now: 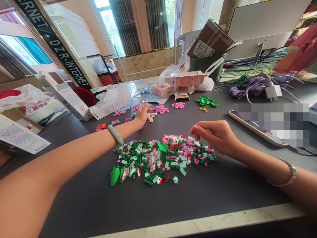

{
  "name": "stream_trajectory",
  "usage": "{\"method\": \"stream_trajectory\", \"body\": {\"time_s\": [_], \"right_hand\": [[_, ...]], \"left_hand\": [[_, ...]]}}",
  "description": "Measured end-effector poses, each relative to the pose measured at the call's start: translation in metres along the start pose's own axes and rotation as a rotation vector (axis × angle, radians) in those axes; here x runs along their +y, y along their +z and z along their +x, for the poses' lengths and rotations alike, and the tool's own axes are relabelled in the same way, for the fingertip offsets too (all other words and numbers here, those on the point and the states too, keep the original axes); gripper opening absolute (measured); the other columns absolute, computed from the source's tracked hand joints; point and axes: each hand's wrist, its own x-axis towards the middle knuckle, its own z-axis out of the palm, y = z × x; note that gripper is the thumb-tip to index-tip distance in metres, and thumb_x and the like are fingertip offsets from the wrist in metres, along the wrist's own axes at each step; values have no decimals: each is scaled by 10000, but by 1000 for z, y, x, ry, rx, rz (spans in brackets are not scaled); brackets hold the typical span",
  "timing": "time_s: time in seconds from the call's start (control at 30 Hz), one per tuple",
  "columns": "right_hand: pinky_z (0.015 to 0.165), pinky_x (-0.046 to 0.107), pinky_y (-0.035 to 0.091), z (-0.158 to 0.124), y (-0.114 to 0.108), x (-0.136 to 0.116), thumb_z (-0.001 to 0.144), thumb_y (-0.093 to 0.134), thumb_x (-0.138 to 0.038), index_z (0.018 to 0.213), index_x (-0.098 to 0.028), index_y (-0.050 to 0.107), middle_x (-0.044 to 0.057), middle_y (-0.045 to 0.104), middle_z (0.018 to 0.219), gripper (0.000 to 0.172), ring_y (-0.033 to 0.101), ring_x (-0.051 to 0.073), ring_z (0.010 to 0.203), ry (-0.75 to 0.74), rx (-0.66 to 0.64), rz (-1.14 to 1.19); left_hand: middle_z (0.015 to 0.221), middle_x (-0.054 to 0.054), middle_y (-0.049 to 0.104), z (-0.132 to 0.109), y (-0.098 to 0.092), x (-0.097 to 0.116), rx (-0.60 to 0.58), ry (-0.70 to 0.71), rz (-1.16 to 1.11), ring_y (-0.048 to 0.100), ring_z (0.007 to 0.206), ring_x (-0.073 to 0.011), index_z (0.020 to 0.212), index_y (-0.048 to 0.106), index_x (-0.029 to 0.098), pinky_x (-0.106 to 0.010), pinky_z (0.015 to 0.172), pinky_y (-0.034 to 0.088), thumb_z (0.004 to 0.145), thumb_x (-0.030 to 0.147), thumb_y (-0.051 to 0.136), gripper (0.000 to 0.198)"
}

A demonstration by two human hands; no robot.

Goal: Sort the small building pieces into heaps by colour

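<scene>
A wide heap of small green, pink, white, red and mint bricks (158, 155) lies on the dark table (198, 201). Beyond it, my left hand (142, 115) reaches over the small sorted piles, between a pink pile (160, 109) and a purple one (127, 120); its fingers are bent and whatever they hold is too small to name. A cream pile (151, 116) sits just right of that hand. My right hand (210, 132) hovers at the heap's right rear edge, its fingers curled together, their tips partly hidden.
Red pieces (101, 127) lie at the left, bright green pieces (207, 101) and a few yellow ones (203, 109) at the back right. A phone (257, 128) rests at the right. Small boxes (162, 90), a white carton (71, 100) and purple flowers (257, 84) stand or lie farther back.
</scene>
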Motion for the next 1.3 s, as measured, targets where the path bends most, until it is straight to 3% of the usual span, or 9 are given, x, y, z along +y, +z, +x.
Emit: {"method": "stream_trajectory", "body": {"time_s": [0.27,0.4,0.5,0.6,0.7,0.8,0.9,1.13,1.3], "right_hand": [[518,259,390,10,3,12,926,462,-341,725,-199,642,-2,618,611,306,526,125,512,-144,-40,-72],[647,292,456,46,18,20,875,574,-314,911,-189,677,25,672,787,165,603,168,682,-122,-198,-194],[731,312,473,83,37,22,812,695,-252,1064,-157,658,63,681,938,272,627,199,801,-62,-295,-288],[703,337,474,117,59,22,784,751,-260,1086,-108,649,90,676,870,353,624,222,739,-36,-350,-344],[755,365,464,141,78,23,766,785,-297,1099,-86,640,121,669,887,420,615,274,846,-27,-374,-407],[822,374,447,155,94,26,742,816,-333,1071,-90,642,157,650,1011,444,583,310,976,-33,-402,-466],[803,381,445,163,103,30,730,827,-363,945,-104,661,165,646,974,375,582,322,949,-31,-437,-526],[689,346,423,168,111,32,755,804,-386,787,-133,644,135,646,840,302,592,298,831,-31,-465,-610],[694,322,421,176,119,37,748,801,-383,872,-111,658,128,652,878,331,593,277,862,1,-467,-645]], "left_hand": [[914,-45,653,-5,-4,11,-78,-15,-123,627,862,-167,900,613,143,-378,819,505,946,416,484,306],[872,-46,658,-9,-9,16,-113,-16,-147,624,892,-171,789,592,166,-355,863,469,957,411,434,337],[912,-61,671,-12,-12,19,-123,-17,-167,614,943,-172,739,578,191,-324,891,445,958,419,395,366],[947,-71,675,-12,-14,22,-121,-13,-195,611,949,-171,743,573,197,-328,901,446,946,446,399,365],[943,-82,673,-10,-19,29,-102,-16,-230,621,937,-181,756,561,198,-349,903,459,941,464,403,360],[976,-109,658,-9,-29,40,-69,-18,-269,621,995,-201,801,523,195,-356,898,474,969,443,310,367],[1048,-115,636,-13,-43,52,-51,23,-273,597,1079,-199,865,485,199,-333,909,475,981,436,222,372],[1011,-119,629,-27,-59,52,-151,34,92,617,1007,-241,889,502,185,-377,865,487,816,236,501,89],[1100,-121,618,-27,-61,49,-302,97,490,606,986,-258,1007,561,164,-373,853,463,626,109,641,393]]}}
